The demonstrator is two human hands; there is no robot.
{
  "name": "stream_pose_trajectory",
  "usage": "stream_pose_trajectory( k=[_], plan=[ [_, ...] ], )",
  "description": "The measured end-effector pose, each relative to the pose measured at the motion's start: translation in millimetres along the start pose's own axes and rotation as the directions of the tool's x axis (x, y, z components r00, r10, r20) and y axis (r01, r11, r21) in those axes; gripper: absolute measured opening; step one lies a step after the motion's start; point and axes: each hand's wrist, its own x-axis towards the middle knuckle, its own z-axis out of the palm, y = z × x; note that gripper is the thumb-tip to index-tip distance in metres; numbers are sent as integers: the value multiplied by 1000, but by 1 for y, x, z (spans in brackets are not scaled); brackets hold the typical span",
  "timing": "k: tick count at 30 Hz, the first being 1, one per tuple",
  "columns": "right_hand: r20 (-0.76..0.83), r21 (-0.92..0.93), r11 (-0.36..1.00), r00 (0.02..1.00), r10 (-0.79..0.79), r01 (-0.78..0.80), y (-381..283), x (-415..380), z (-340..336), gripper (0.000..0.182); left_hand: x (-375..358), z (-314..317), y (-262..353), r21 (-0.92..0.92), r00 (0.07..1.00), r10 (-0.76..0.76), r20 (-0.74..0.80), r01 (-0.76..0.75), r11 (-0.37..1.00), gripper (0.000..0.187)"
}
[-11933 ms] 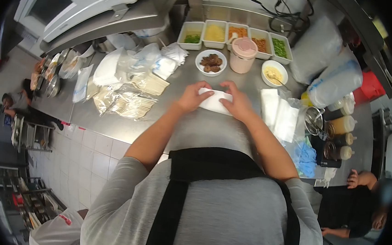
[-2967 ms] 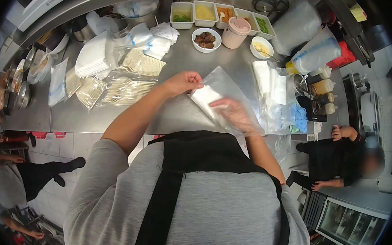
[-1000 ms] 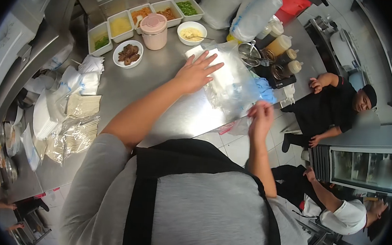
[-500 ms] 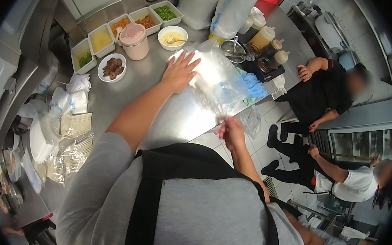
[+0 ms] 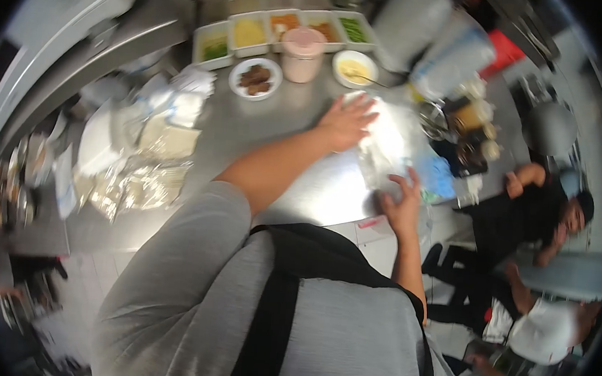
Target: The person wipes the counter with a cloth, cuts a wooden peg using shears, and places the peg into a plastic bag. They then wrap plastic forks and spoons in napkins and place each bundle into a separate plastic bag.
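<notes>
My left hand (image 5: 348,123) lies flat with its fingers spread on the upper left part of a clear plastic bag (image 5: 387,142), which rests on the steel table (image 5: 288,176). Something white shows under or inside the bag, washed out by glare. At the bag's lower end, by the table edge, my right hand (image 5: 403,204) has its thumb and fingers apart, with nothing seen between them. Blur hides whether it touches the plastic. Just right of the bag sits a crumpled blue cloth or plastic (image 5: 435,176).
Behind stand tubs of chopped toppings (image 5: 250,32), a pink lidded container (image 5: 302,57), a bowl of dark pieces (image 5: 255,80) and a bowl with a spoon (image 5: 355,70). Sauce bottles (image 5: 473,117) are at right, wrapped cutlery-like packs (image 5: 157,170) at left. Co-workers (image 5: 536,213) stand to the right.
The view has swung, so the table scene sits further right. My right hand has gone from closed fingers at the bag's lower end to spread fingers. My left hand stays flat on the bag.
</notes>
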Motion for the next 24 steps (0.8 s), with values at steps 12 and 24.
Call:
stream_pose_trajectory(
  k=[12, 24],
  plan=[
    [139, 527, 762, 847, -513, 375, -180, 79, 112, 9, -294, -72, -26, -321, 859, -306, -410, 178, 930, 34],
    [253, 652, 630, 662, -706, 422, -338, 108, 246, 15, -483, -84, -32, -302, 268, -712, -649, 768, 565, 14]
  ],
)
